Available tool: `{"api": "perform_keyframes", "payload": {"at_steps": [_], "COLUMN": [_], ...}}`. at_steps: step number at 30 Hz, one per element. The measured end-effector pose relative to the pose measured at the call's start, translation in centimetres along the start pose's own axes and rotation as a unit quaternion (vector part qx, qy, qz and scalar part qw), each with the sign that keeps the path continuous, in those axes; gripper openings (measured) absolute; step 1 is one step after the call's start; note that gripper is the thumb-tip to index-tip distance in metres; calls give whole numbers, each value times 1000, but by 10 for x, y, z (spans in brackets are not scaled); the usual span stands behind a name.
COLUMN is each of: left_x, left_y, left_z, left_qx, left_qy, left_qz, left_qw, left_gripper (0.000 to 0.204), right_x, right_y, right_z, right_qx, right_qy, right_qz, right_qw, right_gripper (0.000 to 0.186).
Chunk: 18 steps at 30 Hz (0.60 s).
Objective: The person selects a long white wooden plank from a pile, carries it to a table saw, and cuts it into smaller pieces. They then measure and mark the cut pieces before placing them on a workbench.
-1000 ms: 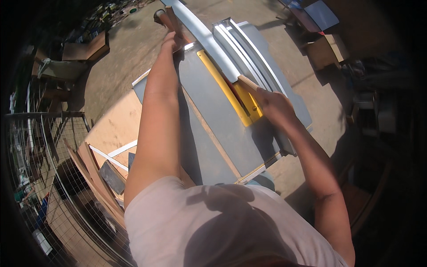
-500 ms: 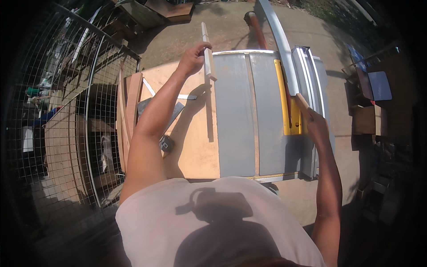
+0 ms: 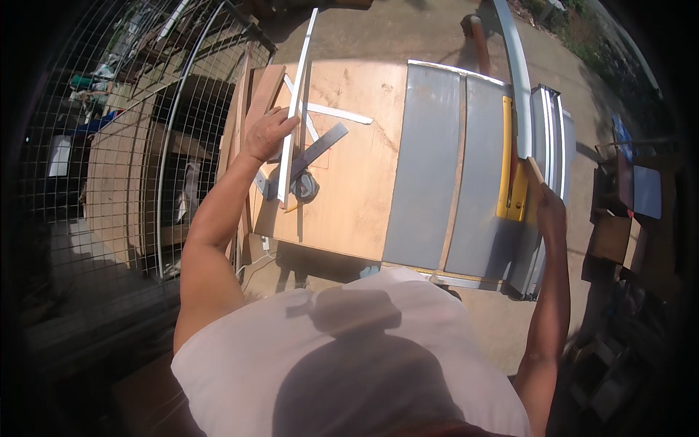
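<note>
- Shirt front (image 3: pixel 233 342), pale with a dark shadow across it, closest of all, just before the near edge of the table (image 3: pixel 422 182), wooden on its left part and grey on its right.
- Right hand (image 3: pixel 551 211) by the table's right edge, fingers wrapped round a short wooden stick (image 3: pixel 536 175).
- Stick's far end at the near end of a long pale bar (image 3: pixel 516 80); whether they touch, I cannot tell.
- Yellow piece (image 3: pixel 504 175) left of the bar, lengthwise on the grey part.
- Tape measure (image 3: pixel 306 188), dark and rounded, toward the near left corner, just right of the strip.
- Dark flat blade (image 3: pixel 320 150) slanting on the wood just beyond it.
- Left hand (image 3: pixel 271 133) grasping a long white-faced strip (image 3: pixel 287 160) about its middle, over the table's left part; the strip points from the near left corner toward the far edge.
- White slat (image 3: pixel 338 113) farther off on the wood.
- Reddish-brown pipe (image 3: pixel 479 44) past the far edge, over the floor (image 3: pixel 371 29).
</note>
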<state>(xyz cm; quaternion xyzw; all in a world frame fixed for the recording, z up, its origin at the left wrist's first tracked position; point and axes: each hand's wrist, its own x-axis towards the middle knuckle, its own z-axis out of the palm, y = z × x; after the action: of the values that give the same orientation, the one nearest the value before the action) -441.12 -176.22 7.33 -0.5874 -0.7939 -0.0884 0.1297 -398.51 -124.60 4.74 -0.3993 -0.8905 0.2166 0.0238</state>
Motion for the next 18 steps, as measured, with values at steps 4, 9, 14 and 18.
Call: {"api": "perform_keyframes", "payload": {"at_steps": [4, 9, 14, 18], "left_x": [-96, -198, -195, -168], "left_y": [-24, -68, -77, -70], "left_z": [-47, -94, -126, -107], "left_qx": [98, 233, 300, 257], "left_qy": [-117, -225, -461, -500], "left_qz": [-42, -134, -188, -382], "left_qw": [987, 936, 814, 734], "left_gripper": [36, 33, 75, 63], "right_x": [0, 4, 18, 10], "right_y": [-20, -41, 38, 7], "right_z": [-11, -17, 8, -2], "right_qx": [-13, -4, 34, -5], "right_qy": [-44, -81, -46, -53], "right_qz": [30, 58, -2, 58], "right_qw": [998, 995, 998, 997], "right_gripper": [42, 42, 42, 42]}}
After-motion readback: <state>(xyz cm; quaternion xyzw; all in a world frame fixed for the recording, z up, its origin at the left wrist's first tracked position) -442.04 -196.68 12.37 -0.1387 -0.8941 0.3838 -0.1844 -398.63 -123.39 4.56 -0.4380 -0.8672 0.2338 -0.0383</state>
